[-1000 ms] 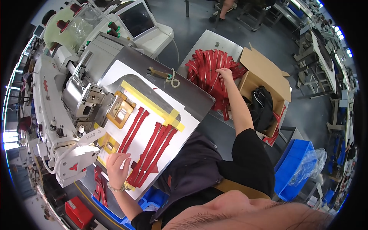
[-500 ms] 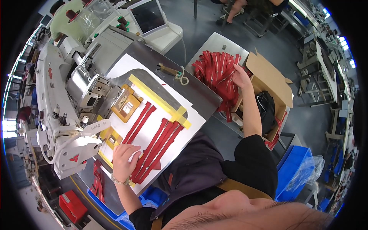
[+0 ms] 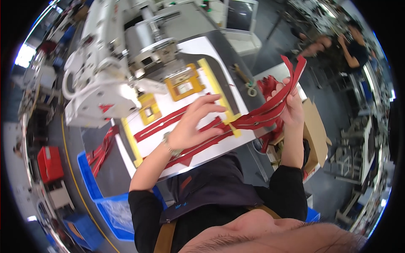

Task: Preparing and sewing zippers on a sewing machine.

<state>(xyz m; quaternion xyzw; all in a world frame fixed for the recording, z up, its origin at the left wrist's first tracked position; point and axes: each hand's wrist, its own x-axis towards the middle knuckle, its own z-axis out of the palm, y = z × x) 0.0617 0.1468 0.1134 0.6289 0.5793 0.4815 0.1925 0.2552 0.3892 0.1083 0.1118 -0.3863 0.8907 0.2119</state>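
Right hand [image 3: 291, 107] grips a bundle of red zipper strips [image 3: 276, 99] above the worktop's right edge; left hand [image 3: 192, 124], fingers spread, lies on red strips [image 3: 168, 122] on the white template board [image 3: 211, 55].

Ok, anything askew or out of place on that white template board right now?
Nothing stands out. The red zipper strips lie flat in rows on the white template board; the right hand holds a bundle of red zipper strips, and the left hand is over the board.
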